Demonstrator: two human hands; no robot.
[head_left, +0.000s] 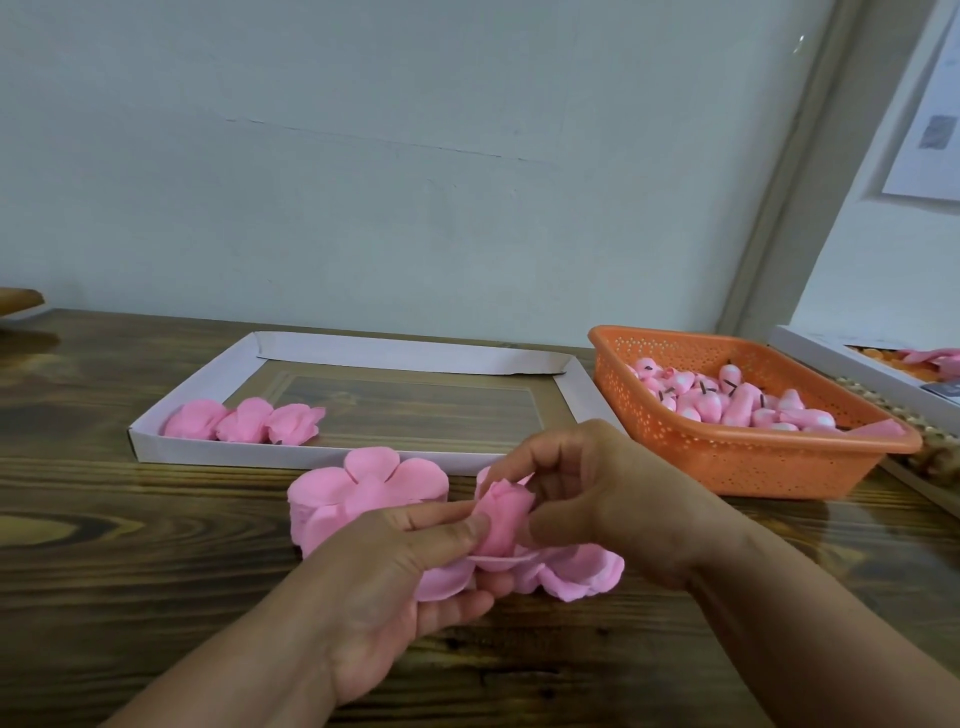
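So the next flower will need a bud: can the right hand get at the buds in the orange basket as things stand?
Probably, once freed: the right hand pinches the half-made flower, but the orange basket stands open-topped just beyond it, pink buds uncovered, nothing between.

1. Wall (363, 156): pale blue-grey, with a thin crack line across it.
2. Table (130, 545): dark wood, bold grain, slight sheen, set against the wall.
3. Right side: grey trim (795, 182), then a printed sheet (930, 119) on white.
4. Light soft, even.
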